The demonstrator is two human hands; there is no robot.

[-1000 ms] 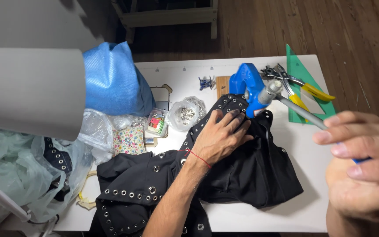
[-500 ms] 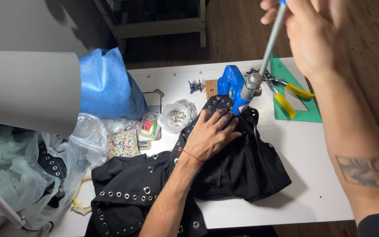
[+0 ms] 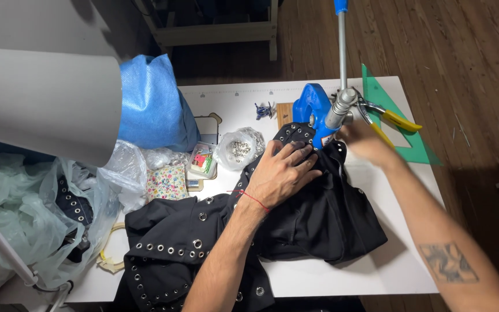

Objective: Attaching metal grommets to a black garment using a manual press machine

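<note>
White tabletop (image 3: 319,277) carried a blue eyelet press (image 3: 313,110); just below it lay the black studded garment (image 3: 319,219), likely soft and limp, best pinned flat. Left hand (image 3: 281,173) spread wide on it; right hand (image 3: 362,141) beside the press was blurred, its grip unclear.

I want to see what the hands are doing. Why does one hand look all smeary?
In the head view the right hand is blurred, beside the blue press; the left hand is sharp, flat on the black garment. The white table is brightly lit; the wooden floor is dimmer.
</note>
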